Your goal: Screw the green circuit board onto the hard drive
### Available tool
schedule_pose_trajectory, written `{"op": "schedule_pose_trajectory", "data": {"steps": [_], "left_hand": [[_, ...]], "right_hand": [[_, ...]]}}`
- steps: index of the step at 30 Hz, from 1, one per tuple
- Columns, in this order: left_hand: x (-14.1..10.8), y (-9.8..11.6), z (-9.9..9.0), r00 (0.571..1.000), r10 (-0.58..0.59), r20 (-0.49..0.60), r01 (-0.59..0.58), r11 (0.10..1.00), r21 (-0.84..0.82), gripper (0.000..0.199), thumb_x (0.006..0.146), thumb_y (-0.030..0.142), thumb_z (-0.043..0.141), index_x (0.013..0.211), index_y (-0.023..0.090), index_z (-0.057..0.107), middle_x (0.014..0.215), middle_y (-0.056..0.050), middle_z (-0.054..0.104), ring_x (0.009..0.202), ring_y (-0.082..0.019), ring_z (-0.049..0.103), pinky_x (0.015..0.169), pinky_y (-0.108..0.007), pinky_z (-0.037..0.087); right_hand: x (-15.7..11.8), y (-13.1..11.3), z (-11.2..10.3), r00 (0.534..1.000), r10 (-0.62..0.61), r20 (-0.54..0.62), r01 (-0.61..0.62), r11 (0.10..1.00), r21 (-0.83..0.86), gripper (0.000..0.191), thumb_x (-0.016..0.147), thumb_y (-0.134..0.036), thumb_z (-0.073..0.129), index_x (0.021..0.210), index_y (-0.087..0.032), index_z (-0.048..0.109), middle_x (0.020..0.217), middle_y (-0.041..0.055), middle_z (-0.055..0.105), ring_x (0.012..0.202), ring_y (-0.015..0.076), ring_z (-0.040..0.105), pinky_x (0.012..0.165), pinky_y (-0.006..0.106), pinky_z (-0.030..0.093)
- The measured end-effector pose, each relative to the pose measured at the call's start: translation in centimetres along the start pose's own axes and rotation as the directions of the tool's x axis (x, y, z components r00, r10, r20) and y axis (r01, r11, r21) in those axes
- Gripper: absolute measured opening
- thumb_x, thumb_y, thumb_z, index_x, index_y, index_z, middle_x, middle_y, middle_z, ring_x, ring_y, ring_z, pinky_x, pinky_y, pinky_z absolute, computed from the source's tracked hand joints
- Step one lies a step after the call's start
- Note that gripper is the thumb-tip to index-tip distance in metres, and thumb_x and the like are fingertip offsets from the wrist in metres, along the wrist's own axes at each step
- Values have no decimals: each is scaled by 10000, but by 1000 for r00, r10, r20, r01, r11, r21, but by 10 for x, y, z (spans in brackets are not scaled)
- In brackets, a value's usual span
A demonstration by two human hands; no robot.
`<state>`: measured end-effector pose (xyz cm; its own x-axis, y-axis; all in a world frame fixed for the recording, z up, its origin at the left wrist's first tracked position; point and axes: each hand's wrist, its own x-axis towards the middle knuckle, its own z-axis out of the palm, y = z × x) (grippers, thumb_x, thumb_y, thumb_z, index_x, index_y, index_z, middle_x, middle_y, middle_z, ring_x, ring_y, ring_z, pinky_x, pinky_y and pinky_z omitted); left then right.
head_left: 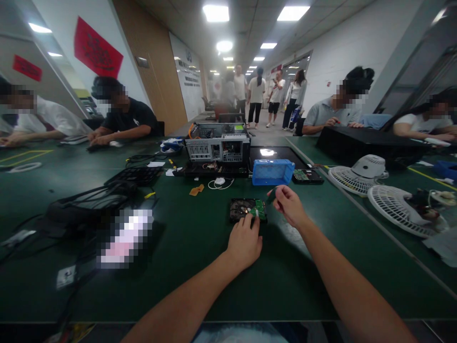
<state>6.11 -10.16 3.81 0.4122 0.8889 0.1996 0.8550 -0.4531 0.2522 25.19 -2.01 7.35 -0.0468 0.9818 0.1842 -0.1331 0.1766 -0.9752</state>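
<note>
A hard drive (238, 207) lies on the green tabletop in front of me, its green circuit board facing up. My left hand (245, 238) reaches over the drive's near edge, fingertips pressed on the board and holding it down. Just right of the drive, my right hand (288, 206) is raised with thumb and fingers pinched on a small dark green piece (272, 195); its exact kind is too blurred to tell. Behind the hands stands a blue plastic bin (273, 172), tipped on its side. Another hard drive (307, 176) with an exposed board rests right of that bin.
An opened computer case (217, 145) stands at the back. Fan grilles (400, 209) lie on the right, a lit phone (124, 238) and dark cables on the left. A brown scrap (196, 190) sits mid-table. Other people sit across the table; several stand beyond.
</note>
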Motion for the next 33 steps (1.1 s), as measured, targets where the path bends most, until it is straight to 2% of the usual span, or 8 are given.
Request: {"op": "schedule_pose_trajectory", "data": {"steps": [7,14,18,20,22,26,30,33], "left_hand": [[1,0,-2,999,-5,35,5,1000,-8,613,936,344,536,1515,177,421,1432,-158,466,1265,-318,502,1067,-438,442],[0,1,-4,999,-15,33,15,1000,6,606,935,342,538,1511,187,433,1449,-147,467,1259,-310,508,1061,-429,453],[0,2,-7,999,-15,43,15,1000,9,610,948,362,523,1521,181,425,1460,-151,462,1273,-312,506,1058,-427,459],[0,2,-7,999,-10,49,9,1000,10,617,955,379,514,1531,182,415,1470,-153,457,1287,-318,499,1060,-434,459],[-1,2,-7,999,-6,54,5,1000,14,622,956,384,513,1535,182,412,1473,-157,455,1292,-321,498,1063,-439,456],[-1,1,-6,998,-11,55,10,1000,15,628,952,379,519,1537,180,408,1484,-167,444,1298,-327,500,1066,-448,454],[-1,0,-4,999,-2,39,2,1000,11,626,955,380,520,1534,169,411,1489,-178,433,1296,-333,508,1057,-447,461],[0,-1,-1,1000,-11,27,11,1000,8,633,953,377,536,1540,185,396,1487,-176,433,1266,-328,535,1032,-439,475]], "right_hand": [[0,8,3,991,-135,11,134,961,-242,414,768,-469,836,1047,-241,631,814,-6,602,616,126,538,511,256,448],[1,2,2,971,-215,-100,172,929,-327,455,783,-544,788,1064,-215,648,829,12,640,600,125,526,527,264,433],[11,-3,-24,864,-405,-300,179,804,-567,463,797,-574,736,1044,-187,679,875,40,693,716,177,591,695,318,491],[16,-4,-49,774,-456,-439,17,709,-705,410,849,-549,656,1035,-185,692,880,53,708,739,200,603,758,345,480],[22,-2,-75,730,-429,-532,-174,635,-752,348,892,-467,564,1044,-181,693,909,81,718,800,232,615,807,360,473],[26,12,-109,808,-283,-517,-426,327,-844,339,889,-354,529,1093,-146,703,1016,160,713,932,289,647,847,378,474],[27,31,-110,956,-79,-281,-276,66,-959,422,898,-317,550,1293,-228,670,1253,149,648,1080,290,650,879,363,490],[30,39,-104,975,28,-219,-219,-1,-976,512,914,-322,535,1419,-257,596,1363,156,585,1103,296,657,884,374,508]]}}
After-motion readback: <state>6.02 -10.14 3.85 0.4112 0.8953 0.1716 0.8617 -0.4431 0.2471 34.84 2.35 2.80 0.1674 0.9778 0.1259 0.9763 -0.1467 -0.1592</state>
